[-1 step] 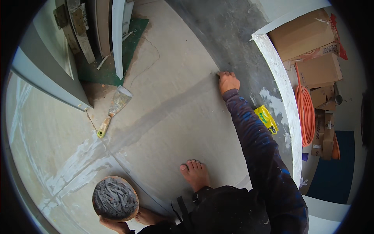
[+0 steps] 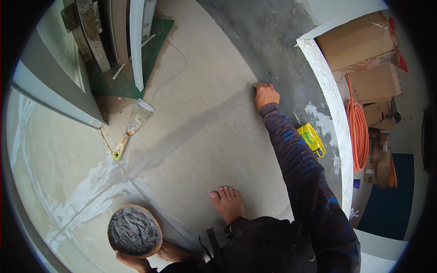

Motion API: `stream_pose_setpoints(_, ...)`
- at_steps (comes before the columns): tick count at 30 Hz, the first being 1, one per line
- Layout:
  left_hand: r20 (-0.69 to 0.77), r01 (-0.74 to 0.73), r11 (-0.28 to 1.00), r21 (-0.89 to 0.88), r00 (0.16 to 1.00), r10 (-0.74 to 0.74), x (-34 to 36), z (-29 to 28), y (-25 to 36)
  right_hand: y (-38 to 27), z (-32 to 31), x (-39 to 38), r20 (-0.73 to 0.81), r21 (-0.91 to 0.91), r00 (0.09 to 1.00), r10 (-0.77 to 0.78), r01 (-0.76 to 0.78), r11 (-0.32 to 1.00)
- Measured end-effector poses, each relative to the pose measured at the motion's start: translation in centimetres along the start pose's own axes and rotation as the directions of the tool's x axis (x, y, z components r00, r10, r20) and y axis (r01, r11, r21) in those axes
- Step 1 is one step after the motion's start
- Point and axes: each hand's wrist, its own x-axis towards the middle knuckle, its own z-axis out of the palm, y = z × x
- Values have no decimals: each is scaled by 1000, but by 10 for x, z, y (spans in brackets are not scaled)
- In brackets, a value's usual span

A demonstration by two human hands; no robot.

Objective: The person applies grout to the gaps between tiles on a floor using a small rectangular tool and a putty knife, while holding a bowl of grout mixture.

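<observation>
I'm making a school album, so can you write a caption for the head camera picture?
Left hand holding a bowl of gray paste, right hand at the end of a gray floor smear.

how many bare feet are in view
2: one foot at the lower middle, and the other foot further left, partly hidden by the bowl in the left hand.

Ridged paste [image 2: 134, 230], matt floor [image 2: 205, 154]

The paste is dull; the floor smooth, with chalky smears [image 2: 93, 182] toward its left edge. The scraper blade [image 2: 142, 114] is stained metal. The bag [image 2: 311, 140] near the floor's right edge is glossy plastic, and the boxes [image 2: 355, 41] matt cardboard.
</observation>
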Motion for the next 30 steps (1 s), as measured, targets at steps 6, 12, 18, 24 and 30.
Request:
stream_pose_setpoints(6,112,-32,993,-112,993,44,55,-37,-54,1,-1,2,31,266,998,-50,40,963)
stream_pose_setpoints(12,44,12,1000,12,999,-12,24,32,-38,28,20,38,-45,209,996,73,-62,976)
stream_pose_setpoints(18,-73,99,982,163,993,-88,-1,75,-4,-19,44,26,-55,184,998,3,7,983)
stream_pose_setpoints(24,5,35,996,-79,999,-34,4,2,-10,-131,-30,-67,-106,435,973,-206,232,870)
stream_pose_setpoints(30,-3,1,926,-377,1000,-2,-39,-81,15,-270,-126,-194,-109,579,892,-440,417,701)
